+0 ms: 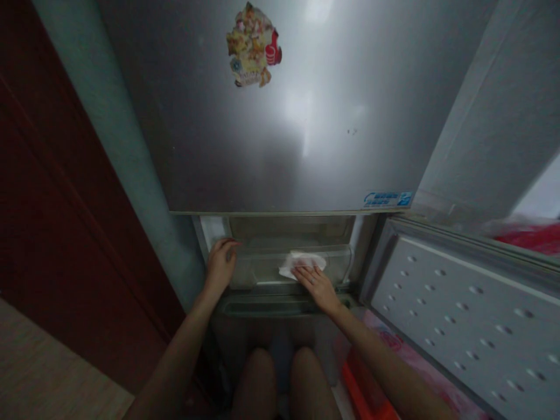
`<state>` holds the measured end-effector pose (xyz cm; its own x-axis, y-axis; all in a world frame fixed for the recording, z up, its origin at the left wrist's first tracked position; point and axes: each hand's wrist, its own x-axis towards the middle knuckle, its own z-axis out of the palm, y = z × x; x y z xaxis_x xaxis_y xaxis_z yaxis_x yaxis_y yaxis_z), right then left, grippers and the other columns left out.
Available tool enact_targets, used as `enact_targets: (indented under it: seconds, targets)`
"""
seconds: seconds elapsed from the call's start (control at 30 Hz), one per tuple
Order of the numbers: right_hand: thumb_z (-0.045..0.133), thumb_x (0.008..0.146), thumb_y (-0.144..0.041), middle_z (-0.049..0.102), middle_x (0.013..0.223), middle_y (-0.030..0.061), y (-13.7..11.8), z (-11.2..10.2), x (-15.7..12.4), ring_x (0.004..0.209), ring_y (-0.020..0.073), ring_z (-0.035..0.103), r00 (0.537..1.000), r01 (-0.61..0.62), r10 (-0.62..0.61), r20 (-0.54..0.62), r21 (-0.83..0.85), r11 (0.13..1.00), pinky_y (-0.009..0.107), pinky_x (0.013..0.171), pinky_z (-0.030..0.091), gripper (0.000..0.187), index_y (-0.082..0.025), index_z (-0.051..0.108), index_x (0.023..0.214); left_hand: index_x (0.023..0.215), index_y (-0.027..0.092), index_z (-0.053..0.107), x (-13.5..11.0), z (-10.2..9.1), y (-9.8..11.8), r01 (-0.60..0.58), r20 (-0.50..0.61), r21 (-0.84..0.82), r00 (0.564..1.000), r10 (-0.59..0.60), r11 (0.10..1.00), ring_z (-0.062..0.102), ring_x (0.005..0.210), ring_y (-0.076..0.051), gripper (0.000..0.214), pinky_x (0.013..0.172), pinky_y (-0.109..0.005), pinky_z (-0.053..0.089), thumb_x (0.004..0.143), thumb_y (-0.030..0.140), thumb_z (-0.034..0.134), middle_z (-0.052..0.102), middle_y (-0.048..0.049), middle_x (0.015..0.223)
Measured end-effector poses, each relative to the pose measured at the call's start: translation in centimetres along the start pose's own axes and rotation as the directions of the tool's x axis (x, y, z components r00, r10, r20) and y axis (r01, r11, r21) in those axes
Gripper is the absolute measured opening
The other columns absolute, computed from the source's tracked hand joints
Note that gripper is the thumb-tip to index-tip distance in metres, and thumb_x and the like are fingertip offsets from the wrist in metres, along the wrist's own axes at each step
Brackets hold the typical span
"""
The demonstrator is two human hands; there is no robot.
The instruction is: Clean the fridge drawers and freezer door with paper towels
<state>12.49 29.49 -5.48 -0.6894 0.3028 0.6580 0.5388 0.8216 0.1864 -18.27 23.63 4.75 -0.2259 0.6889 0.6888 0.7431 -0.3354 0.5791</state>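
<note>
A white wiping cloth, possibly paper tissue, lies flat against the clear front of a freezer drawer. On top of it my right hand presses with fingers stretched out, a ring on one of them. At the left side of the compartment opening, my left hand rests near the drawer's edge, its fingers loosely bent and apart. It holds nothing that I can see.
Above the opening is the refrigerator's closed steel door, bearing a food sticker. The lower door stands open to the right. An orange-red container is beneath it. A dark red wooden panel stands left.
</note>
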Motion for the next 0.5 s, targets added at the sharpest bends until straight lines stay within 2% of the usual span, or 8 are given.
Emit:
enact_targets:
  seconds: [0.07, 0.13, 0.23, 0.37, 0.4, 0.43, 0.47, 0.5]
  targets:
    - [0.029, 0.096, -0.014, 0.052, 0.135, 0.0067, -1.0, 1.0, -0.6, 0.13, 0.0186, 0.042, 0.983, -0.127, 0.134, -0.127, 0.06, 0.99, 0.049, 0.111, 0.03, 0.048, -0.023, 0.032, 0.143, 0.096, 0.02, 0.066, 0.1, 0.9, 0.9, -0.072, 0.089, 0.072, 0.994, 0.065, 0.995, 0.056, 0.102, -0.022, 0.023, 0.095, -0.038, 0.043, 0.085, 0.019, 0.045, 0.062, -0.0073, 0.101]
    - [0.025, 0.095, -0.01, 0.051, 0.136, 0.0072, -2.7, 2.4, -0.6, 0.133, 0.0186, 0.039, 0.921, -0.252, 0.289, -0.26, 0.168, 0.953, 0.052, 0.113, 0.026, 0.052, -0.024, 0.032, 0.144, 0.101, 0.018, 0.064, 0.3, 1.6, 1.5, -0.13, 0.185, 0.151, 0.977, 0.101, 0.98, 0.059, 0.1, -0.022, 0.024, 0.091, -0.038, 0.045, 0.088, 0.021, 0.044, 0.065, -0.0082, 0.101]
    - [0.024, 0.092, -0.008, 0.045, 0.141, 0.0079, -6.2, 4.4, 0.7, 0.136, 0.0197, 0.033, 0.766, -0.389, 0.532, -0.361, 0.398, 0.831, 0.056, 0.113, 0.021, 0.054, -0.024, 0.032, 0.143, 0.102, 0.018, 0.064, 0.5, 2.2, 1.8, -0.16, 0.264, 0.197, 0.959, 0.105, 0.967, 0.064, 0.096, -0.022, 0.024, 0.088, -0.037, 0.048, 0.09, 0.024, 0.043, 0.07, -0.0077, 0.101]
    - [0.023, 0.093, -0.012, 0.04, 0.144, 0.0086, -10.7, 6.8, 4.0, 0.137, 0.0202, 0.032, 0.512, -0.449, 0.775, -0.372, 0.653, 0.61, 0.056, 0.114, 0.02, 0.051, -0.021, 0.038, 0.141, 0.099, 0.02, 0.066, 0.5, 2.1, 1.7, -0.177, 0.295, 0.22, 0.949, 0.108, 0.959, 0.064, 0.098, -0.022, 0.024, 0.09, -0.037, 0.046, 0.091, 0.025, 0.044, 0.072, -0.0047, 0.102]
    - [0.024, 0.093, -0.013, 0.041, 0.144, 0.0092, -11.5, 7.4, 4.9, 0.137, 0.0202, 0.031, 0.468, -0.45, 0.803, -0.37, 0.682, 0.576, 0.056, 0.114, 0.021, 0.05, -0.02, 0.039, 0.14, 0.099, 0.02, 0.066, 0.4, 2.0, 1.7, -0.181, 0.3, 0.229, 0.948, 0.107, 0.956, 0.064, 0.098, -0.022, 0.024, 0.09, -0.038, 0.046, 0.092, 0.025, 0.043, 0.072, -0.0045, 0.102]
    - [0.025, 0.093, -0.013, 0.041, 0.143, 0.0099, -12.2, 8.0, 5.8, 0.137, 0.0204, 0.031, 0.447, -0.45, 0.815, -0.369, 0.695, 0.561, 0.055, 0.113, 0.022, 0.05, -0.019, 0.038, 0.141, 0.1, 0.021, 0.066, 0.4, 2.0, 1.6, -0.184, 0.304, 0.239, 0.947, 0.106, 0.953, 0.064, 0.099, -0.022, 0.025, 0.09, -0.039, 0.045, 0.092, 0.025, 0.043, 0.071, -0.0045, 0.102]
    - [0.026, 0.092, -0.013, 0.041, 0.143, 0.0104, -12.8, 8.6, 6.6, 0.138, 0.0207, 0.029, 0.447, -0.449, 0.814, -0.371, 0.694, 0.562, 0.055, 0.113, 0.024, 0.05, -0.019, 0.037, 0.141, 0.101, 0.021, 0.066, 0.4, 2.0, 1.6, -0.185, 0.306, 0.249, 0.946, 0.104, 0.951, 0.063, 0.099, -0.022, 0.025, 0.09, -0.039, 0.045, 0.092, 0.025, 0.043, 0.071, -0.0046, 0.103]
    - [0.026, 0.092, -0.013, 0.04, 0.144, 0.0108, -13.3, 9.1, 7.2, 0.139, 0.0212, 0.027, 0.467, -0.448, 0.801, -0.373, 0.682, 0.579, 0.056, 0.112, 0.024, 0.051, -0.018, 0.036, 0.142, 0.101, 0.021, 0.066, 0.3, 2.0, 1.6, -0.186, 0.307, 0.258, 0.946, 0.103, 0.948, 0.063, 0.099, -0.023, 0.026, 0.089, -0.039, 0.045, 0.092, 0.026, 0.043, 0.071, -0.0048, 0.103]
